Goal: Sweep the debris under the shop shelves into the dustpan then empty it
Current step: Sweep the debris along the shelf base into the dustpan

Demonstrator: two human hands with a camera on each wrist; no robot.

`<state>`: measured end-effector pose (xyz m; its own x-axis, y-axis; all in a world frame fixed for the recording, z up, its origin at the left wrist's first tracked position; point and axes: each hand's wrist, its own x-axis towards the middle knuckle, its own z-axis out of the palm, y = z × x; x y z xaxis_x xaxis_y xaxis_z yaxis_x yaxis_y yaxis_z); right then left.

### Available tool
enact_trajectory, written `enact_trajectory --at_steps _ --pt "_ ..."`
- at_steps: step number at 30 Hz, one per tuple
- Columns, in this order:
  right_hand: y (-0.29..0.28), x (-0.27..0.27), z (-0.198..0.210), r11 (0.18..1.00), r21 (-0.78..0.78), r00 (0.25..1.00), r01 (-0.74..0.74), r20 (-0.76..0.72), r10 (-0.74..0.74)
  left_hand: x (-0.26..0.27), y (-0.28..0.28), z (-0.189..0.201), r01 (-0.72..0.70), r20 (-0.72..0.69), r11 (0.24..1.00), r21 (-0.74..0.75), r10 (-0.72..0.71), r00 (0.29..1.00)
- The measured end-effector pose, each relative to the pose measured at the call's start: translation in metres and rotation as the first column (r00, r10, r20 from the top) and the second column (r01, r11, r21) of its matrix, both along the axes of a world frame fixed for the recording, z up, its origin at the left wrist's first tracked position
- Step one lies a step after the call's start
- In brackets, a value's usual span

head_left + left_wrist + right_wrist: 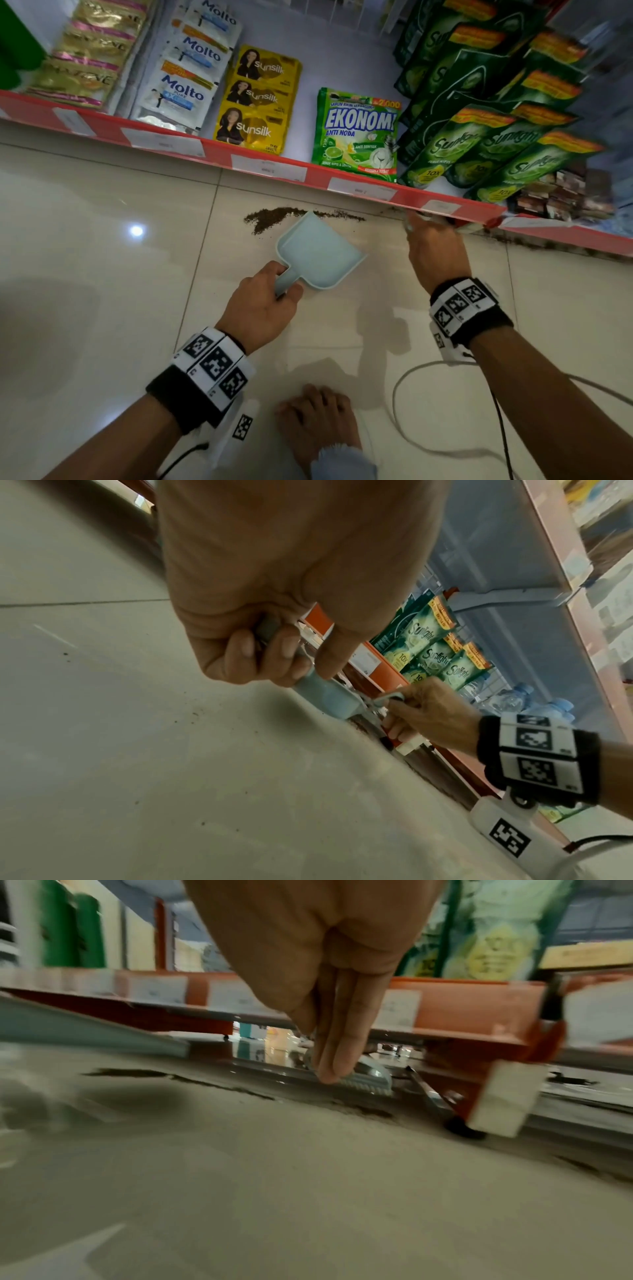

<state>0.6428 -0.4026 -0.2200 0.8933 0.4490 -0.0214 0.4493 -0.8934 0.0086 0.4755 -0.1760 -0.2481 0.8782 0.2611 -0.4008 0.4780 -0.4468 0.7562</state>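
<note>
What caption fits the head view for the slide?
Left hand grips a pale blue dustpan beside brown debris while the right hand reaches a brush under the red shelf edge.

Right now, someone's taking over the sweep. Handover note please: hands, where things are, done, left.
Left hand grips the handle of the light blue dustpan, which sits on the floor tiles, mouth towards the shelf.
Right hand holds a small brush, reaching under the red shelf edge.
Debris: brown pile at the pan's far corner, thin trail along the shelf base to the right.
Done: the pile is gathered beside the pan; the pan looks empty.
Left: sweep pile and trail in, then empty the pan.
</note>
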Motion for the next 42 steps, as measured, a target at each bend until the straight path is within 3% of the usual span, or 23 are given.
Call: enact_trajectory --at_steps 3,6,13,17,22,28,32,35,42 --pt "-0.016 0.01 -0.004 0.991 -0.036 0.992 0.126 0.027 -0.125 0.0 -0.004 0.003 -0.013 0.01 1.0 -0.014 0.013 1.0" --pt "-0.022 0.011 -0.009 0.989 0.008 0.989 0.149 0.02 -0.149 -0.002 -0.005 0.003 -0.016 0.012 1.0 -0.006 0.017 1.0" --pt "0.006 -0.024 -0.016 0.992 0.121 0.997 -0.044 -0.06 0.052 -0.013 -0.007 0.003 -0.059 -0.008 0.998 -0.007 0.059 0.998" --pt "0.018 -0.039 -0.008 0.983 0.135 0.991 -0.122 0.063 0.115 -0.027 -0.006 0.0 -0.084 -0.044 0.996 -0.003 0.083 0.996" --pt "-0.002 -0.019 0.006 0.997 0.077 0.979 0.003 0.204 -0.018 -0.036 0.001 -0.001 -0.109 -0.045 0.994 -0.003 0.109 0.993" --pt "-0.023 -0.007 -0.001 0.951 -0.102 0.952 0.291 0.126 -0.278 -0.039 0.003 -0.004 -0.148 -0.028 0.988 -0.041 0.147 0.989" --pt "0.005 -0.035 -0.01 0.984 -0.119 0.991 0.134 0.042 -0.13 -0.041 0.002 -0.006 -0.157 -0.034 0.986 -0.05 0.156 0.987" --pt "0.032 -0.058 -0.009 0.997 -0.075 0.998 0.017 0.064 -0.012 -0.041 0.002 -0.007 -0.157 -0.044 0.986 -0.051 0.155 0.987" --pt "0.01 -0.036 0.011 0.986 0.024 0.951 0.166 0.26 -0.167 -0.042 0.006 -0.008 -0.154 -0.043 0.987 -0.053 0.152 0.987"
